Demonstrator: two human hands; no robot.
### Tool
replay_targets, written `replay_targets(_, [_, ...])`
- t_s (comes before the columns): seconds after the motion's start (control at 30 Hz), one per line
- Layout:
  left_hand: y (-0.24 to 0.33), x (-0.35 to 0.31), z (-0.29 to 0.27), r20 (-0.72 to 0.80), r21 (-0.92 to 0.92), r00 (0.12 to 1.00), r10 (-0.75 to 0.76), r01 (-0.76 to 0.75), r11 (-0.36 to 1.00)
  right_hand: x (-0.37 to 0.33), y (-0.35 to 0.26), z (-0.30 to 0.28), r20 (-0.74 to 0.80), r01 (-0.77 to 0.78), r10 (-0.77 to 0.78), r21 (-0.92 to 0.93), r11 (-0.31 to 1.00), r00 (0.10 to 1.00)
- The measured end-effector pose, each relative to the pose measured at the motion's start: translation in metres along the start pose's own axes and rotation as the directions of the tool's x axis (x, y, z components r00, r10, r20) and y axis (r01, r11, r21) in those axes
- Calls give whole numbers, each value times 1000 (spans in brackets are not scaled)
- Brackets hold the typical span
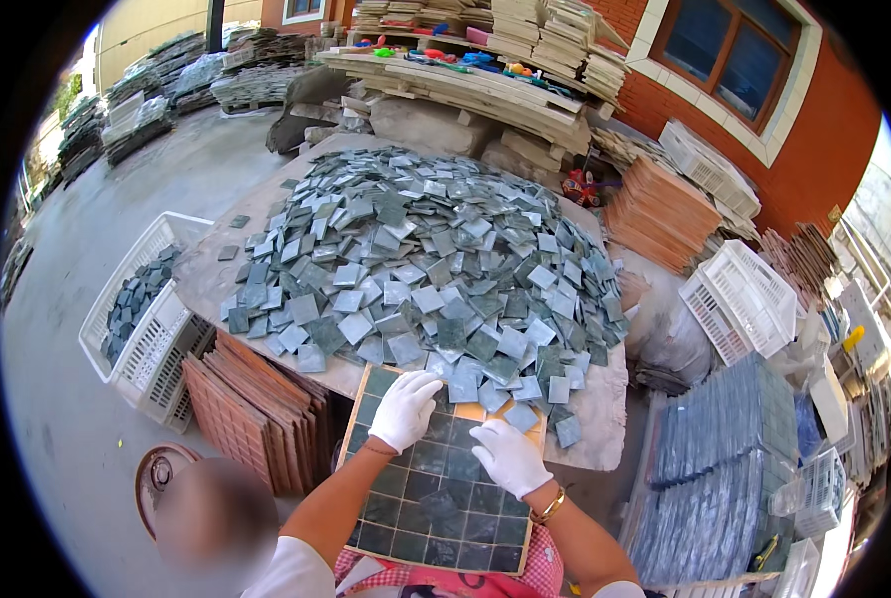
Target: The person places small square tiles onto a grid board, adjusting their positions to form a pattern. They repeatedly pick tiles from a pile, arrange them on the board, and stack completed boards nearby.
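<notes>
A shallow wooden-edged tray (527, 546) leans against my lap, its grid filled mostly with square dark green stone tiles (418, 485). At its top edge some bare tan base shows beside loose tiles. My left hand (405, 411), in a white glove, rests on the upper left tiles with its fingers stretched out. My right hand (511, 459), also gloved, lies over the upper right of the tray, fingers apart and pointing up-left; no tile shows in it. Beyond both hands a large heap of grey-green square tiles (406, 249) covers the worktable (597, 439).
At left, a white plastic crate (171, 344) of tiles stands by stacked brown trays (231, 414). To the right are empty white crates (740, 299), orange-brown stacked sheets (660, 214) and bundled grey tile panels (720, 468). Wooden boards (465, 85) are piled behind the table. A blurred patch sits lower left.
</notes>
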State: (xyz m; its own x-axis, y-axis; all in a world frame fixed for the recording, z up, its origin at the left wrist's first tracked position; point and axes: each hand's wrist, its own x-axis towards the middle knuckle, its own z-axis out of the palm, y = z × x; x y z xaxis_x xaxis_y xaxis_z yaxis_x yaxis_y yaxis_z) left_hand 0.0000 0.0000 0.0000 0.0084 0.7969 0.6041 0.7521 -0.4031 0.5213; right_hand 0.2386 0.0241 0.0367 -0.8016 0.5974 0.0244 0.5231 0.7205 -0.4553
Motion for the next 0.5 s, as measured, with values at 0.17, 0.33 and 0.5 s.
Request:
replay_targets(0.17, [14, -2, 10, -62, -31, 998, 2, -4, 1000, -28, -19, -4, 0, 30, -30, -83, 996, 1000])
replay_targets(0.33, [17, -4, -11, 88, -8, 979, 182, -182, 983, -27, -25, 9, -101, -127, 131, 52, 991, 986])
replay_targets(0.5, [53, -18, 6, 272, -27, 944, 187, -186, 982, -47, 12, 0, -201, -238, 256, 109, 965, 946])
